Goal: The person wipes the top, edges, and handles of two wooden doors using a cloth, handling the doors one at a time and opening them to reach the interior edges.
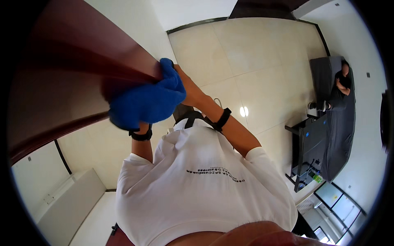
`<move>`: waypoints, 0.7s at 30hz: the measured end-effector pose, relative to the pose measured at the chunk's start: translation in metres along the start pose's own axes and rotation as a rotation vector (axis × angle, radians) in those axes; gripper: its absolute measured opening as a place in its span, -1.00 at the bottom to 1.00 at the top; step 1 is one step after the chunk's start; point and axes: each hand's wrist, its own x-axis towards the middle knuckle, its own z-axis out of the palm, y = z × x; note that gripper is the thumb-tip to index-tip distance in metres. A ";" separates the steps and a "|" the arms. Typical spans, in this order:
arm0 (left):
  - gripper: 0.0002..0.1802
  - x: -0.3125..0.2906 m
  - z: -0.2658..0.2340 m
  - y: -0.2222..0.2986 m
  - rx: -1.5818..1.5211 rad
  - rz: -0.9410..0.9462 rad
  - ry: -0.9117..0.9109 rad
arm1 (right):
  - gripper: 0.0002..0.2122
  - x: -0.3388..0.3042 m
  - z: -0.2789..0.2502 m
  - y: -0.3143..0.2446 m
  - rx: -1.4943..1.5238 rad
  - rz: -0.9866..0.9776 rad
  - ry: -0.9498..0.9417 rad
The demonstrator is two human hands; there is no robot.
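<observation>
A blue cloth (143,102) is bunched against the edge of a glossy dark red-brown wooden panel (69,74). My right hand (188,87) grips the cloth at its right end, the fingertips partly tucked behind the folds. Most of my left hand (143,127) is covered by the cloth; only the part by the wrist shows, so its fingers cannot be seen. Both wrists wear black bands.
Pale floor tiles (262,53) spread to the right of the panel. On the far right a person (344,84) sits on a dark grey covered couch (322,74), beside a black table (310,135). A white box-like unit (74,205) stands at the lower left.
</observation>
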 end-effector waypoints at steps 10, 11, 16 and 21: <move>-0.68 -0.026 -0.013 0.006 -0.045 -0.172 -0.018 | -0.22 0.008 -0.009 -0.048 0.049 -0.115 -0.026; -0.68 -0.029 -0.015 0.007 -0.038 -0.188 -0.006 | -0.22 0.011 -0.017 -0.069 0.025 -0.183 -0.040; -0.67 -0.035 -0.021 0.018 -0.034 -0.282 -0.015 | -0.28 0.027 -0.018 -0.094 0.039 -0.266 0.035; -0.65 -0.015 -0.006 0.057 -0.150 -0.351 -0.140 | -0.43 0.018 -0.009 -0.047 0.132 -0.324 0.051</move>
